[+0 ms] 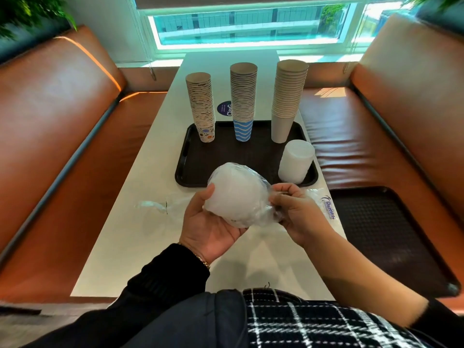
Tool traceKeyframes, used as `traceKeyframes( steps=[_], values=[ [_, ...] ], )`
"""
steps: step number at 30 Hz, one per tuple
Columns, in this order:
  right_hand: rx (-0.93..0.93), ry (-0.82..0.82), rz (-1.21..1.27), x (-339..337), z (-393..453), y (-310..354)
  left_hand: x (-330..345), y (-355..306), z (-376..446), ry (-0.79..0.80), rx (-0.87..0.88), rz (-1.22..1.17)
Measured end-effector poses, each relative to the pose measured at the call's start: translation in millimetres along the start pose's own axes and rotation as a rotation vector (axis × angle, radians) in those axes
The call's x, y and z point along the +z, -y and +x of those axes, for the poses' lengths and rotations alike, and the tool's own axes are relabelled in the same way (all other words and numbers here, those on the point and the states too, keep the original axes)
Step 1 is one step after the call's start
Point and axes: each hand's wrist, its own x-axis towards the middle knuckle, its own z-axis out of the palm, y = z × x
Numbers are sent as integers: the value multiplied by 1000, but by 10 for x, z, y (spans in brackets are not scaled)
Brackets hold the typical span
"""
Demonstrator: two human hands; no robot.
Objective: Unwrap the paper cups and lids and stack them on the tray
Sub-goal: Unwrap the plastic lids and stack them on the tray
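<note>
from where i watched, the job looked mostly done. the table [130, 229] ran away from me between two benches [62, 136], and on it sat the tray [190, 169], already holding three unwrapped cup stacks along its far edge: patterned cups [202, 106] on the left, blue-wave cups [243, 101] in the middle, plain cups [287, 99] on the right. a bare stack of lids [296, 162] stood in the tray's near right corner, just in front of the plain cups. a second, empty-looking tray [391, 237] lay on the right bench.

what was left, as i judged it, was the last lid pack [236, 194], held above the table just short of the tray's near rim and not yet out of its plastic. my left hand [211, 219] cupped it from below, fingers curled round the bundle with the thumb up its side. my right hand [298, 212] pinched the loose wrap at the pack's right end, fingers bunched tight on the film. a spent wrapper [153, 205] lay flat on the table to the left, and another printed one [329, 207] to the right.
</note>
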Motion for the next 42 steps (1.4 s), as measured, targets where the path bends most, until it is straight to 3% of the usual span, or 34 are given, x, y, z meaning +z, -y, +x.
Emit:
traceKeyframes(
  steps=[6,10,13,18,23,26,28,33,36,42],
  values=[
    [96,-64,-194,-46,29,-188,2,-65,50,73,66,-2],
    [-247,-260,-209,2,-36,-53,-30,-105,64,-23,31,58],
    [-453,-210,-279,119,-179,217,-1,-96,73,-110,25,173],
    [-92,134,-385,244,-272,381,95,31,119,-226,2,453],
    [26,36,-183,141,-226,401,99,115,159,-343,118,900],
    [65,45,-113,64,-210,430,78,148,176,-271,293,1335],
    [100,57,-98,44,-210,429,101,173,193,-196,352,1469],
    [110,81,-55,54,-204,433,145,204,322,-171,307,1304],
    [108,88,-93,26,-171,458,145,225,394,-197,335,1337],
    [-175,-12,-793,-13,-54,624,88,292,536,-226,356,1331]
  ],
)
